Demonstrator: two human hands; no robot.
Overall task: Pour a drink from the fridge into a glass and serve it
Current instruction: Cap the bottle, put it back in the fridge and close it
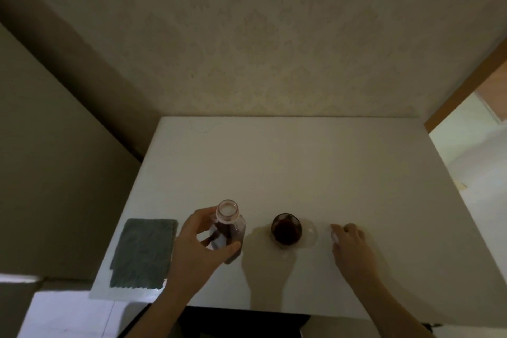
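A clear plastic bottle (227,223) with dark red drink stands upright near the table's front, its mouth uncapped. My left hand (197,244) is wrapped around its body. To its right a small glass (286,229) holds dark red drink and rests on the white table (288,162). Further right, my right hand (349,241) lies on the table with its fingers curled over a small pale thing at the fingertips, perhaps the cap; I cannot make it out.
A grey-green cloth (144,252) lies flat at the table's front left corner. The table's far edge meets a patterned wall (260,35). A doorway (472,140) opens past the right edge. Floor shows at the lower left.
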